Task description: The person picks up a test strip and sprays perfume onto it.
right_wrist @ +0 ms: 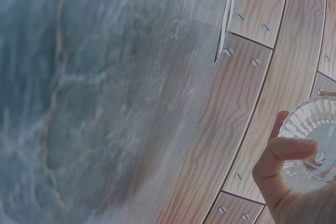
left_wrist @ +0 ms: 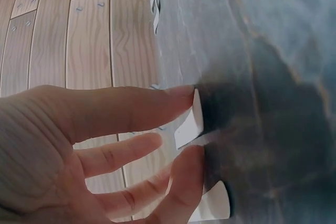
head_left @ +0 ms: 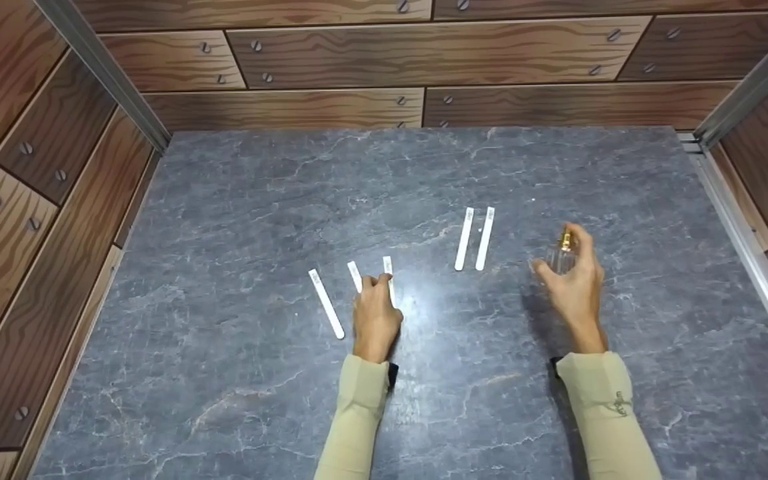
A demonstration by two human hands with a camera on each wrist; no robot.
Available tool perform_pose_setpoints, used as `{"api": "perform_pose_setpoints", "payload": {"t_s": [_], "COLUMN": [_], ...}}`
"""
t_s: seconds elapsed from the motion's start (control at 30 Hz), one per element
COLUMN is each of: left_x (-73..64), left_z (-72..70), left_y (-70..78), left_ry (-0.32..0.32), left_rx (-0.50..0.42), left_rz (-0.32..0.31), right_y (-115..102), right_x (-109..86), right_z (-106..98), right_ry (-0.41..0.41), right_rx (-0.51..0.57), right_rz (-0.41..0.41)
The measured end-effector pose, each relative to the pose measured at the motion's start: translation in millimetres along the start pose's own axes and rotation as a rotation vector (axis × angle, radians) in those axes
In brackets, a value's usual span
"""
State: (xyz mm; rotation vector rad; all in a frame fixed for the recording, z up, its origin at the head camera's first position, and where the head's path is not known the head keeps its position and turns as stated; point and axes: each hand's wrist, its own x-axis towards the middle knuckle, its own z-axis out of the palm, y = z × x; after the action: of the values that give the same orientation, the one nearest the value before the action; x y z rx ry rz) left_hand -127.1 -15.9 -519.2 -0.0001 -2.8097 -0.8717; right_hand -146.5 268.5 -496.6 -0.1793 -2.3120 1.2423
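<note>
My right hand (head_left: 577, 287) grips a clear glass perfume bottle (head_left: 561, 260) with a gold spray top, held above the table with a finger at the top. In the right wrist view the ribbed round base of the bottle (right_wrist: 302, 177) shows beside the fingers. My left hand (head_left: 376, 320) is low over the table, thumb and a finger at opposite edges of a white paper strip (left_wrist: 190, 124) with a rounded end. That strip (head_left: 387, 264) carries a small printed mark at its far end. Close to its left, another strip (head_left: 355, 273) is partly hidden by the hand.
Left of the left hand lies a third white strip (head_left: 326, 303). Two more strips, one (head_left: 465, 239) beside the other (head_left: 485, 239), lie side by side between the hands. The grey marbled table (head_left: 224, 413) is bordered by wood-patterned walls (head_left: 424, 53) and metal rails.
</note>
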Motion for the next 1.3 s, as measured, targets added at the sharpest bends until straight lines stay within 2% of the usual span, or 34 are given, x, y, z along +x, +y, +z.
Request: {"api": "perform_pose_setpoints", "payload": {"t_s": [0.3,0.53,0.63,0.77,0.97,1.13,1.3], "left_x": [0.5,1.1,1.5,4.9,9.8,10.2,10.5], "left_z": [-4.1,-2.6,-0.9,0.3,1.2,3.2,2.9], "left_y": [-7.3,-8.6,-10.6,-11.9,-8.4,-8.8,-9.0], "left_ry": [-0.085,-0.142,-0.146,-0.119,-0.110,-0.129,-0.181], "left_rx": [-0.109,-0.183,-0.181,-0.189,-0.278,-0.355,-0.388], "left_rz": [-0.026,0.016,0.042,0.069,0.083,0.133,0.136], "right_y": [-1.3,-0.5,-0.2,-0.8,-2.0,-1.4,-1.2], "right_x": [-0.2,0.0,-0.5,0.0,-0.7,-0.2,-1.4], "right_z": [5.2,5.6,5.7,5.6,6.3,9.6,12.2], "right_ry": [-0.011,-0.011,-0.015,-0.016,-0.003,-0.005,-0.017], "right_rx": [0.020,0.025,0.012,-0.007,-0.006,0.026,0.032], "right_rz": [-0.015,-0.001,0.001,-0.012,-0.039,-0.057,-0.064]}}
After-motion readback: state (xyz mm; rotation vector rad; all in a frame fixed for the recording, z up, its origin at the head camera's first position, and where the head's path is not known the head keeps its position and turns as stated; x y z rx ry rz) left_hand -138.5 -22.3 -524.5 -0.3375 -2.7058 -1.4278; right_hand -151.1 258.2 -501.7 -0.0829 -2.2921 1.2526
